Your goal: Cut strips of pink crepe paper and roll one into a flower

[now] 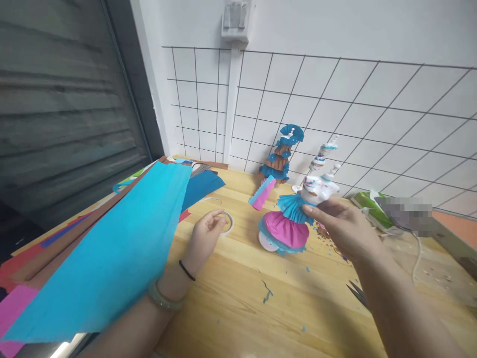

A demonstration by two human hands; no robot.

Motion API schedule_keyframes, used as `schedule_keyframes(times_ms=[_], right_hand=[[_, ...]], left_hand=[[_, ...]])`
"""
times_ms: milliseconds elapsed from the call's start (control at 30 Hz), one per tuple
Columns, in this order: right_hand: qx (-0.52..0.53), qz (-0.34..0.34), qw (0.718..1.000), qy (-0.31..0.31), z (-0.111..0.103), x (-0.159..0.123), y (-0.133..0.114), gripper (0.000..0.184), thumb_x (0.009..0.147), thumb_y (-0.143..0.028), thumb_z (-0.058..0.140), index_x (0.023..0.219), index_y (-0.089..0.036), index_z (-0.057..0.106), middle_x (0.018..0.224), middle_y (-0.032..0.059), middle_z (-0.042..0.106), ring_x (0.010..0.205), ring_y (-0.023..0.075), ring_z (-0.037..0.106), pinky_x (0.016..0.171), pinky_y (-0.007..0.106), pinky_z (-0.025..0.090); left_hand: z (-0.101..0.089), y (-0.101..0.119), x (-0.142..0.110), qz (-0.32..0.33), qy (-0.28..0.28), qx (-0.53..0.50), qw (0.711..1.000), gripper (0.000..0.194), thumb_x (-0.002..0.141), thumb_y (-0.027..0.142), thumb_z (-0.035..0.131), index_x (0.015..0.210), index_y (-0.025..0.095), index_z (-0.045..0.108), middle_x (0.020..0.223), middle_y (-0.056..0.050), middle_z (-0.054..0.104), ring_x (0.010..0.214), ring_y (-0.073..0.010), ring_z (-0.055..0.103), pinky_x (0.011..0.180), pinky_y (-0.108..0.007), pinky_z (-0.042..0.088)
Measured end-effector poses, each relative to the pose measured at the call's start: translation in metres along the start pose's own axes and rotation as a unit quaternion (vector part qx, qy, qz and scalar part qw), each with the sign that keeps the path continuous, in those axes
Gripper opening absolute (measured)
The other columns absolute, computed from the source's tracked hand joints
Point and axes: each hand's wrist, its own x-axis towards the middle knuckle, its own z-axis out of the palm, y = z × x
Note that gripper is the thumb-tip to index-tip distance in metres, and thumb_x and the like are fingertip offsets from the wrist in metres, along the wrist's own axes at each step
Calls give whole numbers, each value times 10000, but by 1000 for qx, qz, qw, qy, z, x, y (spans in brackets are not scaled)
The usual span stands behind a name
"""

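My left hand (205, 232) pinches a narrow roll of tape (231, 224) just above the wooden table. My right hand (345, 226) is closed round the white upper part of a small craft figure (315, 188). The figure leans to the right. A pleated blue crepe-paper ruffle (292, 208) rings its middle, over a pink layer (285, 229) edged in blue. Its round white base (267, 242) shows at the lower left. Behind it lies a pink and blue paper strip (263, 193).
A finished-looking blue and brown ruffled figure (280, 158) and a white figure (323, 155) stand by the tiled wall. Crepe-paper sheets (122, 248) pile up at left. Dark scissor blades (357, 295) poke out near my right forearm. Paper scraps (267, 293) and a green packet (372, 206) lie about.
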Motion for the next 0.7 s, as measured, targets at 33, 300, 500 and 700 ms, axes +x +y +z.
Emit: schedule_keyframes(times_ms=[33, 300, 500, 700], right_hand=[[7, -5, 1000, -7, 7, 7, -4, 238, 681, -369, 702, 887, -249, 698, 812, 31, 715, 862, 303, 635, 681, 397, 532], [89, -49, 993, -60, 67, 88, 0, 338, 651, -408, 716, 919, -209, 670, 931, 52, 691, 852, 212, 627, 794, 372, 476], [68, -51, 992, -97, 103, 132, 4, 359, 586, -468, 730, 779, -172, 666, 722, 27, 671, 632, 153, 605, 609, 306, 468], [41, -38, 993, -106, 109, 150, 10, 409, 563, -501, 731, 780, -160, 667, 640, 21, 651, 532, 134, 564, 491, 273, 431]], left_hand=[[1, 0, -1, 9, 2, -2, 1000, 401, 760, 333, 590, 1081, 94, 556, 861, -69, 662, 812, -161, 620, 733, -270, 475], [4, -14, -3, 23, -36, 7, 999, 288, 789, 264, 562, 1041, 128, 586, 900, -74, 643, 845, -160, 609, 773, -283, 487], [8, -18, -6, 8, -62, 54, 997, 247, 790, 243, 551, 996, 121, 614, 958, -102, 658, 889, -180, 619, 816, -304, 490], [8, -10, -8, 8, -71, 99, 992, 221, 784, 209, 535, 965, 136, 639, 886, -79, 677, 851, -178, 622, 759, -287, 498]])
